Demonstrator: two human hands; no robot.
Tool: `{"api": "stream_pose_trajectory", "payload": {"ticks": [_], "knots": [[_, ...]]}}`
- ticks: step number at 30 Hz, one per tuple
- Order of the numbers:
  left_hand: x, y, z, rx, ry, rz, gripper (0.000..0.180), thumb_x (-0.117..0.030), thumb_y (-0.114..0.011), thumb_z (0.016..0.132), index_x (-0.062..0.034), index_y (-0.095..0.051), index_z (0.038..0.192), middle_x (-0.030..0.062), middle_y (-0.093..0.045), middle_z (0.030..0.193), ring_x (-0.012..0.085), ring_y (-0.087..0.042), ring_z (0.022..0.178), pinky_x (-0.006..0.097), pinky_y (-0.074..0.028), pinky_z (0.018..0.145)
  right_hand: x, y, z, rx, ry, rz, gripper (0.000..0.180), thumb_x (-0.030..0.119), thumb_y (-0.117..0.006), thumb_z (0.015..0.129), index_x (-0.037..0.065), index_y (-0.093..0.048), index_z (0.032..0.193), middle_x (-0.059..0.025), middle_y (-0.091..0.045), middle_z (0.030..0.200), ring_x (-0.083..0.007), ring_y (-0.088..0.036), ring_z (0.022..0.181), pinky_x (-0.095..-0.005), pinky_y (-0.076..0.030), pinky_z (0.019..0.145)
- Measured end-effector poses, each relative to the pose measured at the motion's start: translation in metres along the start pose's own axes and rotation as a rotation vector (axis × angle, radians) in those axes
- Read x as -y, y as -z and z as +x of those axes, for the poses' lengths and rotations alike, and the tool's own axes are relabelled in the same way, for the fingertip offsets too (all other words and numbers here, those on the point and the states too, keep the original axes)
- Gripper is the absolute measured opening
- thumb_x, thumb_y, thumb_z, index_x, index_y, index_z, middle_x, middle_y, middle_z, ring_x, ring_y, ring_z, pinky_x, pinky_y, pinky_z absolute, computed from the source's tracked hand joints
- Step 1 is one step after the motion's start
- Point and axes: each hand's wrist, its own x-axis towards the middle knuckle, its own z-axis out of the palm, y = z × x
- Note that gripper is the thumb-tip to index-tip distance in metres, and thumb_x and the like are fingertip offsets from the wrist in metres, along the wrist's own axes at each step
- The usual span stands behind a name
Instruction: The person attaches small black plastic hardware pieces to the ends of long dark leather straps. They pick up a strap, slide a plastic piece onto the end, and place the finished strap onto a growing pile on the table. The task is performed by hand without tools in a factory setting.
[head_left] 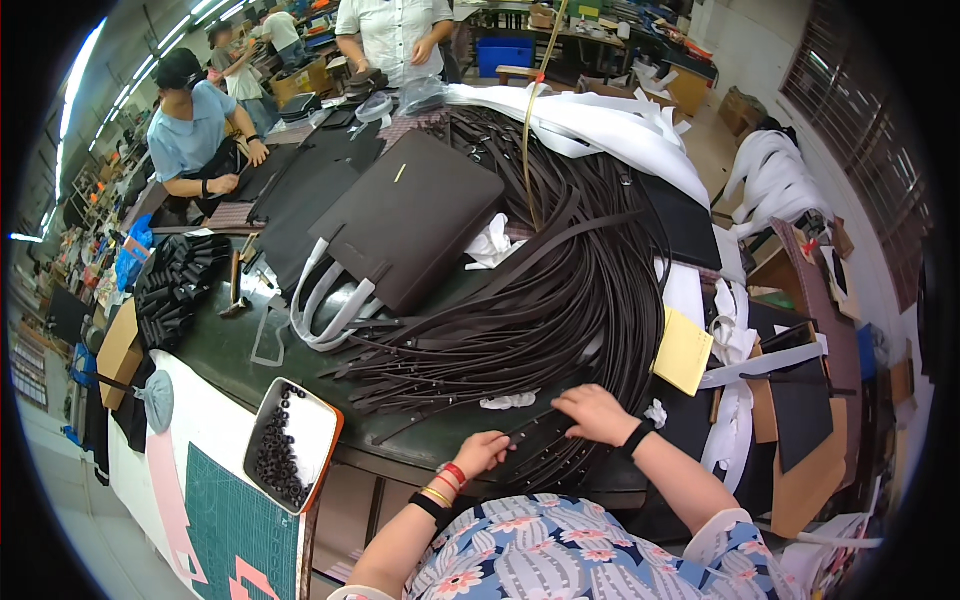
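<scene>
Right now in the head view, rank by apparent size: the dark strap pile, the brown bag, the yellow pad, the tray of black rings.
1. dark strap pile
2. brown bag
3. tray of black rings, though nearness enlarges it
4. yellow pad

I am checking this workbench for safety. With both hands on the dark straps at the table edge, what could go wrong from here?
1. The left hand and right hand work on dark leather straps from a large tangled pile; pulling one may drag others off the edge.
2. The tray of small black rings overhangs the table corner, so a bump could probably tip it.
3. The yellow paper rests loosely on the straps and might slide off.
</scene>
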Motion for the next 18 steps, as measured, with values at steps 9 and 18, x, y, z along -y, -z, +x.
{"api": "stream_pose_trajectory", "payload": {"ticks": [9, 18], "knots": [[0.028, -0.014, -0.001, -0.121, -0.325, 0.652, 0.025, -0.023, -0.058, 0.095, -0.0034, -0.069, 0.104, 0.0122, -0.068, 0.087, 0.0219, -0.067, 0.077, 0.032, -0.053, 0.072, 0.004, -0.01, -0.018, 0.077, 0.248, 0.001, 0.029, 0.033, -0.078, 0.068, 0.013, -0.073, 0.088, -0.0006, -0.058, 0.111, -0.0199, -0.052, 0.107, -0.0356, -0.042, 0.088], [0.015, -0.037, -0.019, -0.167, -0.454, 1.03, 0.024, -0.027, -0.06, 0.09, -0.008, -0.07, 0.1, 0.0145, -0.068, 0.09, 0.0341, -0.065, 0.086, 0.042, -0.053, 0.076, 0.02, -0.036, -0.01, 0.247, 0.125, -0.157, 0.033, 0.044, -0.072, 0.076, 0.014, -0.073, 0.088, 0.0002, -0.065, 0.101, -0.0195, -0.061, 0.094, -0.0358, -0.043, 0.085]]}}
